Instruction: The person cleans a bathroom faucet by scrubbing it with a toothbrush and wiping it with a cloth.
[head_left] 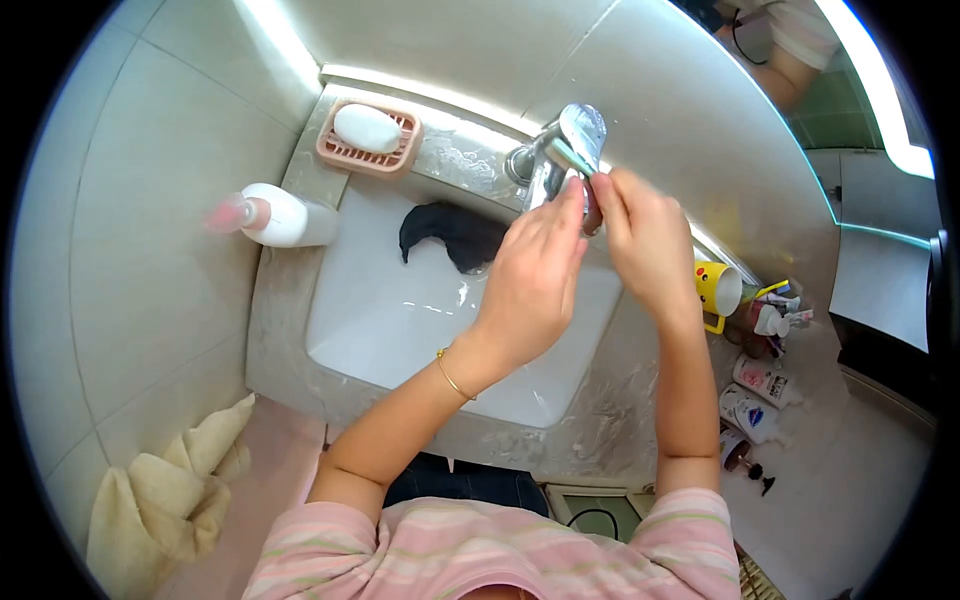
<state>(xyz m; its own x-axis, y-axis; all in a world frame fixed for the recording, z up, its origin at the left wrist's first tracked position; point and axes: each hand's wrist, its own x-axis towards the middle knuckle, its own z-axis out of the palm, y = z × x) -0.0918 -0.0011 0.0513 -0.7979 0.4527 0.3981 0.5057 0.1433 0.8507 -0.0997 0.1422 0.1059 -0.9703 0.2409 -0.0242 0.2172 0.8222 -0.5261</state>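
Note:
My left hand [530, 280], with a thin bracelet on its wrist, is over the sink [400, 340] below the chrome faucet [582, 125]. Its fingers are stretched out and close together, beside my right hand's fingertips. My right hand [648, 235] is closed in a pinch, slightly blurred, at the spout. From its fingers sticks out a slim pale-green piece [568, 155], like a handle; its kind is not clear, and the rest is hidden by my hands. A dark wet cloth [450, 230] lies in the sink's back part, partly behind my left hand.
A pink soap dish [345, 157] with white soap [368, 128] and a white pump bottle [285, 215] stand at the left. On the right are a yellow cup [715, 288] and several bottles [765, 380]. A beige towel [170, 490] hangs at lower left.

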